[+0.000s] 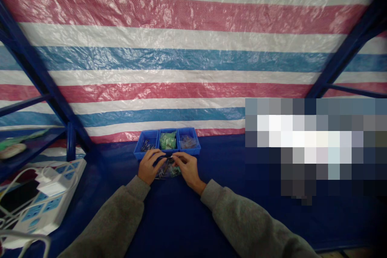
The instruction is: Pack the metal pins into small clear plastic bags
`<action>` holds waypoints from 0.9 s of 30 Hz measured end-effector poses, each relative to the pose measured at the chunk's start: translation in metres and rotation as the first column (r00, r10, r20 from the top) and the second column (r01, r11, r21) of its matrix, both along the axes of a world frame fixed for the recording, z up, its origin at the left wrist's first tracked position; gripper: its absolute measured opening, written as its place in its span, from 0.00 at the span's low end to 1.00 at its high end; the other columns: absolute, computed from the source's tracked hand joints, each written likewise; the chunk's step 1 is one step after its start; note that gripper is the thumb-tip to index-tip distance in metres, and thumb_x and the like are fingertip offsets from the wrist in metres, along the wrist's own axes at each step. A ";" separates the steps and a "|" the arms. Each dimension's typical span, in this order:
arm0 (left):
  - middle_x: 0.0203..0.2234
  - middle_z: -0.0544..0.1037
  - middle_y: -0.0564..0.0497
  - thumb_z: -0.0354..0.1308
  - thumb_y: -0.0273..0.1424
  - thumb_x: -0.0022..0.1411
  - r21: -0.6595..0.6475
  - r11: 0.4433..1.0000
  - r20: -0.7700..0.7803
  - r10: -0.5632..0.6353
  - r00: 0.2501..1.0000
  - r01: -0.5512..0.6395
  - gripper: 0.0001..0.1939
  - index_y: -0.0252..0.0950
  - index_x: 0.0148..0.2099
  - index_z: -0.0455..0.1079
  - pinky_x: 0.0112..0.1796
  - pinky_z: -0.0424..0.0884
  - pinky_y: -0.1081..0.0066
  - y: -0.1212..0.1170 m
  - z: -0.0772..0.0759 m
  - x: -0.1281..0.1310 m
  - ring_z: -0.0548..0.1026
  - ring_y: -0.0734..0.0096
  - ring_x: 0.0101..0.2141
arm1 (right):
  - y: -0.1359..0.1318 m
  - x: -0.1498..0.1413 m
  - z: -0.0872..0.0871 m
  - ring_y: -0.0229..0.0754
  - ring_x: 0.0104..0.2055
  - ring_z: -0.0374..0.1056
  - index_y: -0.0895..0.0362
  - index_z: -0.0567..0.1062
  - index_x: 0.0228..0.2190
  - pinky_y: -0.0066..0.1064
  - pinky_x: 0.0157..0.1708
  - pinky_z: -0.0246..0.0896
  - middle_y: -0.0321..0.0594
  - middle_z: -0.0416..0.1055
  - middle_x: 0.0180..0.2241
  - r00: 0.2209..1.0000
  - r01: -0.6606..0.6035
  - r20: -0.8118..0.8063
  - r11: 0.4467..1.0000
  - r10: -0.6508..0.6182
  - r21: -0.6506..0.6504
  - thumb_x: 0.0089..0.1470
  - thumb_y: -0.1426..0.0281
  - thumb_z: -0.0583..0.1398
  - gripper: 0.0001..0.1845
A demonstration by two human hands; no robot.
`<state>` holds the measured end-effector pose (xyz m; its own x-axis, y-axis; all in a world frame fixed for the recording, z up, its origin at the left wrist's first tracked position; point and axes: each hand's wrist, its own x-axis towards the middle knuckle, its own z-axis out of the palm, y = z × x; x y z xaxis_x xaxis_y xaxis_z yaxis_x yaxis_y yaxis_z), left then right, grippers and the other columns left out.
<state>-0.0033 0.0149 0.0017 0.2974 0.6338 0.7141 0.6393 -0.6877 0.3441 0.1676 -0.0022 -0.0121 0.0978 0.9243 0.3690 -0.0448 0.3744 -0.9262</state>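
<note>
My left hand [149,167] and my right hand [188,170] face each other above a small heap of loose parts [165,171] on the blue tabletop. Thumb and forefinger of each hand come together in a pinch. Between the fingertips shows something small, thin and dark, too small to name. Just behind my hands stand three joined blue bins: the left bin [138,154] has slim metal pieces in it, the middle one holds green packets [168,141], and the right one holds small clear packets [188,142].
At the left lies a white power strip [68,199] with a white plug adapter [53,181] and tangled cables. Blue frame posts [50,84] slope along both sides. A striped plastic sheet [193,60] hangs behind the table [181,221]. Blurred blocks cover the right side.
</note>
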 end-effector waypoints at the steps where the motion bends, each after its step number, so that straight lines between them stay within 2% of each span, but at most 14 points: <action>1: 0.37 0.72 0.48 0.54 0.32 0.59 0.006 1.000 -0.004 -0.012 1.000 0.012 0.08 0.38 0.41 0.71 0.45 0.67 0.63 0.000 0.000 0.000 0.70 0.65 0.41 | 0.000 0.000 0.000 0.38 0.23 0.68 0.59 0.76 0.31 0.28 0.26 0.64 0.37 0.72 0.21 1.000 -0.007 -0.006 1.000 0.007 -0.007 0.49 0.65 0.60 0.11; 8: 0.36 0.72 0.47 0.54 0.30 0.59 -0.021 0.997 -0.014 -0.078 0.997 0.078 0.06 0.36 0.37 0.71 0.45 0.67 0.63 -0.003 0.003 0.002 0.70 0.66 0.40 | 0.001 -0.001 -0.002 0.37 0.21 0.65 0.59 0.76 0.30 0.27 0.24 0.62 0.35 0.70 0.18 0.999 -0.041 -0.031 0.999 0.040 -0.024 0.49 0.64 0.60 0.11; 18: 0.36 0.72 0.47 0.52 0.29 0.61 -0.055 0.998 -0.004 -0.043 0.999 0.042 0.05 0.36 0.36 0.69 0.45 0.66 0.65 -0.002 0.001 0.002 0.70 0.67 0.41 | 0.003 -0.002 -0.002 0.36 0.19 0.63 0.59 0.75 0.30 0.25 0.20 0.58 0.34 0.68 0.17 0.998 -0.046 -0.039 0.999 0.045 -0.020 0.48 0.63 0.61 0.12; 27: 0.36 0.73 0.47 0.50 0.30 0.62 -0.039 0.999 0.018 0.019 1.000 -0.018 0.07 0.35 0.36 0.68 0.45 0.66 0.66 0.000 -0.001 0.000 0.71 0.66 0.41 | 0.001 -0.002 -0.003 0.34 0.21 0.64 0.57 0.75 0.31 0.25 0.22 0.59 0.37 0.71 0.27 0.993 -0.005 0.122 0.996 -0.005 0.084 0.51 0.64 0.59 0.09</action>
<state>-0.0031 0.0151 0.0008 0.2728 0.6664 0.6940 0.6452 -0.6617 0.3818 0.1656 -0.0013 -0.0146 0.0476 0.8893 0.4549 0.0663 0.4516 -0.8898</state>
